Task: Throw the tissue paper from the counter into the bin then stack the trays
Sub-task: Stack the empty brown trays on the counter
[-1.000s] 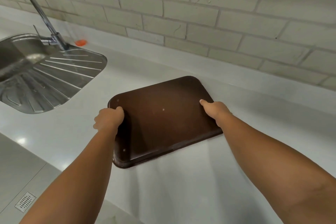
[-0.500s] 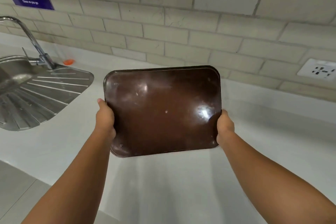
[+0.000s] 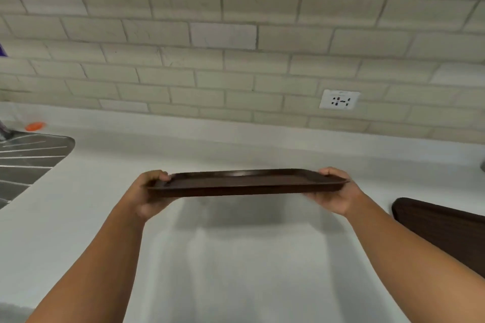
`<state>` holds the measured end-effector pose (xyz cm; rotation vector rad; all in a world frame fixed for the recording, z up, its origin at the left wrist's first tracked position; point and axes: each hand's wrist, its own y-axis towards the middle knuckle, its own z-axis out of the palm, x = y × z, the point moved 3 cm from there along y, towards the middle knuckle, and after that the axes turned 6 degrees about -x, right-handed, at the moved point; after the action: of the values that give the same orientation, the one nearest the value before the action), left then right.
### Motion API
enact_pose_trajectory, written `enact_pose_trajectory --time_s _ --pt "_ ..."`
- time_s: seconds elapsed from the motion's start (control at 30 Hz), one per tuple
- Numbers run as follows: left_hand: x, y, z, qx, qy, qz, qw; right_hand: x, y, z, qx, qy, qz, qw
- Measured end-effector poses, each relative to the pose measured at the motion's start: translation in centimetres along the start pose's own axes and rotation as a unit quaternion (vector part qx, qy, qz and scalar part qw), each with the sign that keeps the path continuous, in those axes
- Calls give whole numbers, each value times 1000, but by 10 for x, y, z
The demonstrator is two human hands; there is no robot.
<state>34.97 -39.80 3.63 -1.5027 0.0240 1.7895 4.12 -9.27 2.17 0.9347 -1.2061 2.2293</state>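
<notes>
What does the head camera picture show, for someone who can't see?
The left hand and right hand hold a brown tray level above a white counter. A second tray lies at the right, a steel drainboard at the left.

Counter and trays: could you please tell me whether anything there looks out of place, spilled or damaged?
Only a small orange thing lies loose by the wall behind the drainer; it is too blurred to identify. The held tray is level between the left hand and right hand, the second tray lies flat, and no spill shows.
</notes>
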Motion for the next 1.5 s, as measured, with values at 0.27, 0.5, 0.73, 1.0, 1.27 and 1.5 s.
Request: enact_pose_trajectory --time_s 0.27,0.5,0.73,1.0,1.27,1.5 --pt "58 -33 88 27 216 10 976 59 -66 -121 -80 -180 -27 980" --pt "116 -46 203 -16 474 188 860 99 -118 -237 -188 -279 -113 935" --pt "184 -94 324 -72 556 353 749 110 -166 -358 -379 -502 -256 734" --pt "260 -124 404 -40 589 363 721 98 -203 -466 -455 -538 -226 672" --pt "308 -123 437 4 644 278 713 86 -193 -528 -423 -551 -135 707" --pt "324 -122 456 -8 667 290 687 79 -182 -549 -453 -562 -152 676"
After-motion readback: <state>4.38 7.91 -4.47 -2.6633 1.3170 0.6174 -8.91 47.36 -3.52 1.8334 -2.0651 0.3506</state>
